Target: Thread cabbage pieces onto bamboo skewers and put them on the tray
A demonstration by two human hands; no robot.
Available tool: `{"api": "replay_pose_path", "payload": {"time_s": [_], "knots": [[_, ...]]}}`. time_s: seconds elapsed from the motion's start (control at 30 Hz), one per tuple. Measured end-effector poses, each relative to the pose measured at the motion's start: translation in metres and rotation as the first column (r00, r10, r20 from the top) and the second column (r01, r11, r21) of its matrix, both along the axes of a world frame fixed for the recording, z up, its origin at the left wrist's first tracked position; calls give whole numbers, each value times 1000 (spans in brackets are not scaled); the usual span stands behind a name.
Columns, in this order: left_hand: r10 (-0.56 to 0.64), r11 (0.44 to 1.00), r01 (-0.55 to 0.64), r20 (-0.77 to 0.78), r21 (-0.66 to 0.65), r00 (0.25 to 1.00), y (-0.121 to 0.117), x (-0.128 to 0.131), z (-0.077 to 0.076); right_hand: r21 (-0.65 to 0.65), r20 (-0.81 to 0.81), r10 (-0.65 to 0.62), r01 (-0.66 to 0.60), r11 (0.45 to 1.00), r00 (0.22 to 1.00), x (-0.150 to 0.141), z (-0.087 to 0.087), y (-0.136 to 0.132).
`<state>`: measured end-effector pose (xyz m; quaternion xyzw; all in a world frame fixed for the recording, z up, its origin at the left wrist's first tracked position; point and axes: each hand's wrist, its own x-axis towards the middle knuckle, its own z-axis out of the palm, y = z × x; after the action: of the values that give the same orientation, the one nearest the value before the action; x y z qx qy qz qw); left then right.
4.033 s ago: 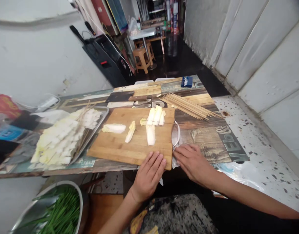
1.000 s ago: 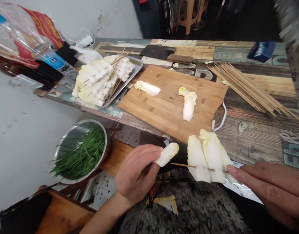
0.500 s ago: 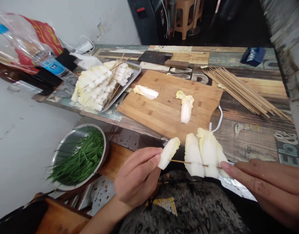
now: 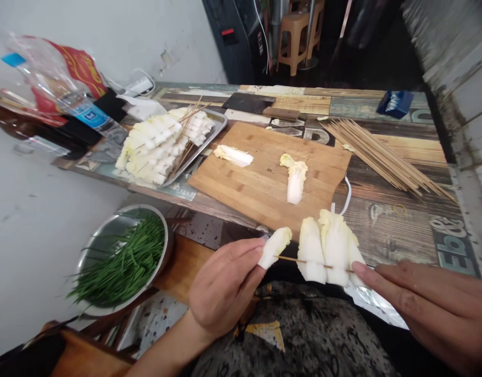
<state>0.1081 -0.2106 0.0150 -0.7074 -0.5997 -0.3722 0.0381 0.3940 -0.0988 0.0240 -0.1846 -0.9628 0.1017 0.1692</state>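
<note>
My left hand [image 4: 227,285] pinches a small piece of napa cabbage leaf [image 4: 275,247] between thumb and fingers. A thin wooden skewer [image 4: 290,258] runs from that piece to several more cabbage pieces [image 4: 335,250] threaded side by side. At their right end, my right hand [image 4: 433,301] grips the skewered cabbage, its fingertips pressed on the last piece. Both hands are closed, held in front of my body just below the table edge. Two loose cabbage leaves, one lying to the left [image 4: 233,155] and one to the right [image 4: 296,181], rest on the wooden cutting board [image 4: 256,201].
A metal tray [image 4: 221,124] holds piled cabbage skewers [image 4: 152,144]. Bare skewers [image 4: 385,152] lie at the right, near a blue box [image 4: 395,103]. Behind the board rests a cleaver [image 4: 248,103]. Green chives [image 4: 119,267] fill a steel bowl [image 4: 167,235] lower left. A plastic bottle [image 4: 87,114] leans at the left.
The left hand and its cabbage piece have shifted slightly right, toward the other pieces, narrowing the gap on the skewer. The camera view has tilted a little.
</note>
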Motion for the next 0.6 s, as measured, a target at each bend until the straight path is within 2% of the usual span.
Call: {"api": "replay_pose_path", "payload": {"time_s": [0.2, 0.37, 0.6], "knots": [[-64, 998, 64, -35, -21, 997, -12, -3, -2, -27, -2, -7, 7, 1000, 1000, 5, -2, -7], [-136, 991, 137, -159, -5, 978, -15, -4, 2, 1, 13, -14, 14, 1000, 1000, 9, -4, -12], [-106, 994, 108, -268, -8, 958, -14, -5, 7, -12, 55, 4, -3, 1000, 998, 12, -6, -14]]}}
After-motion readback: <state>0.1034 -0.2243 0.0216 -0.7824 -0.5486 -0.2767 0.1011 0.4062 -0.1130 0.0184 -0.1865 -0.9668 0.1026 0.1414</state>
